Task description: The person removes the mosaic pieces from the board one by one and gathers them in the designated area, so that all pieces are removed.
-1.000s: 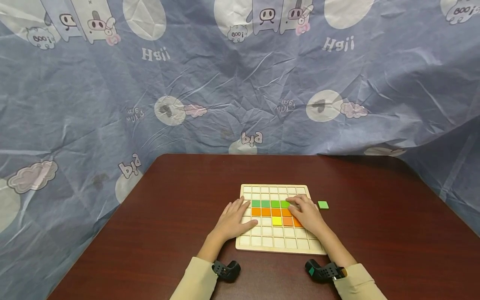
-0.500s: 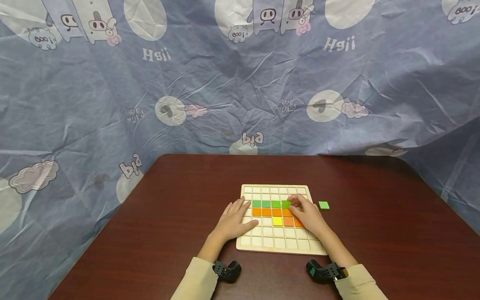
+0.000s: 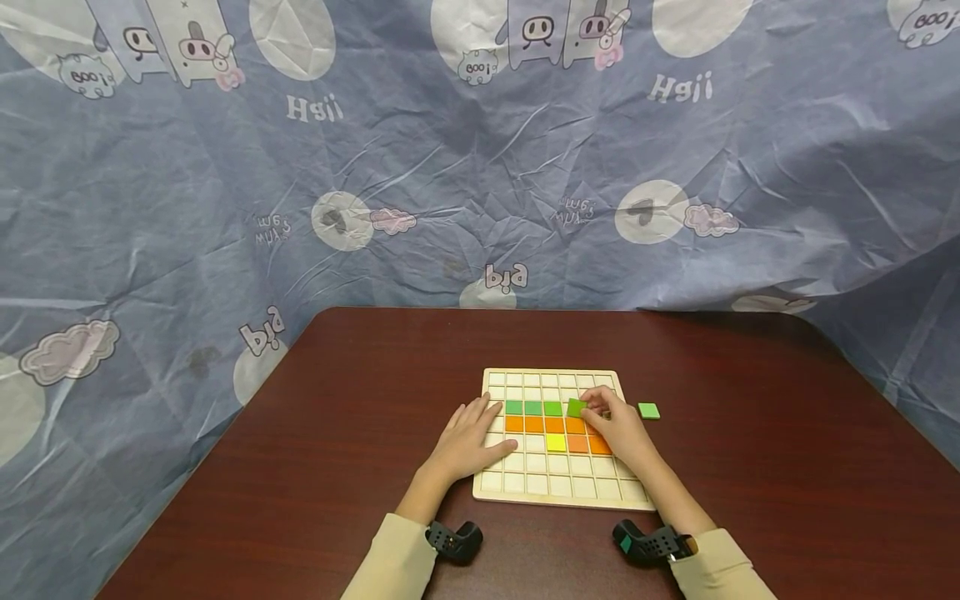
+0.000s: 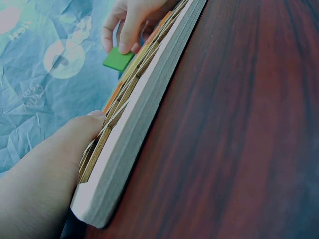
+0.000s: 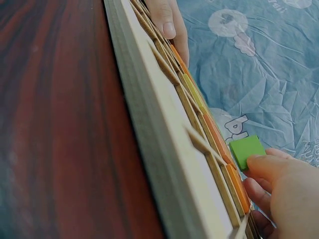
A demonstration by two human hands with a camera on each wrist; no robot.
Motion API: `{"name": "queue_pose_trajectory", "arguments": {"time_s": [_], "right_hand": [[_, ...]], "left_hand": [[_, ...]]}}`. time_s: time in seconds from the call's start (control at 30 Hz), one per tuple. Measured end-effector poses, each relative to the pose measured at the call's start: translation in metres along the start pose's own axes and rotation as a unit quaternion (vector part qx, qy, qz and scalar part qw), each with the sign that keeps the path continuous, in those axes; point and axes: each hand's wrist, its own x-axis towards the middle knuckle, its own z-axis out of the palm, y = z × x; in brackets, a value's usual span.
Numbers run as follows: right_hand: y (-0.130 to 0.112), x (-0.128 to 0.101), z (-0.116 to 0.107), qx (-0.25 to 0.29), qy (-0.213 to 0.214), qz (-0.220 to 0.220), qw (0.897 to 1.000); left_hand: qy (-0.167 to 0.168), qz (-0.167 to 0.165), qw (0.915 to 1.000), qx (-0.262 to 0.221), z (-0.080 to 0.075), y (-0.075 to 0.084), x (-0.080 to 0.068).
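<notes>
A wooden grid board [image 3: 525, 485] lies on the table, with square coloured tiles set in some cells. My right hand [image 3: 618, 425] pinches a green tile [image 3: 576, 407] between thumb and fingers; in the right wrist view that green tile [image 5: 247, 150] shows raised above the board and tilted. My left hand [image 3: 467, 440] rests with spread fingers on the board's left edge, its thumb [image 4: 89, 124] lying on the rim in the left wrist view. Green tiles [image 3: 533, 407] form one row, orange tiles [image 3: 534, 425] the row below, and a yellow tile [image 3: 556, 442] sits lower still.
A loose light-green tile [image 3: 648, 411] lies on the dark red-brown table [image 3: 390, 375], right of the board. Behind the table hangs a blue patterned cloth [image 3: 420, 150]. Each wrist wears a black device, such as the right wrist device [image 3: 648, 542].
The right hand has lifted the green tile at the right end of the green row out of its cell and tilted it. The left hand has stayed in place.
</notes>
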Motion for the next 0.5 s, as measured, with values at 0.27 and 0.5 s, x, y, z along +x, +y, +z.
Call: {"name": "queue_pose_trajectory", "arguments": {"time_s": [0.27, 0.5], "right_hand": [[0.000, 0.003, -0.017, 0.069, -0.010, 0.048, 0.996], [0.008, 0.004, -0.043, 0.050, 0.047, 0.058, 0.996]], "left_hand": [[0.000, 0.002, 1.0000, -0.005, 0.000, 0.000, 0.000], [-0.001, 0.000, 1.0000, -0.008, -0.001, 0.002, -0.001]]}}
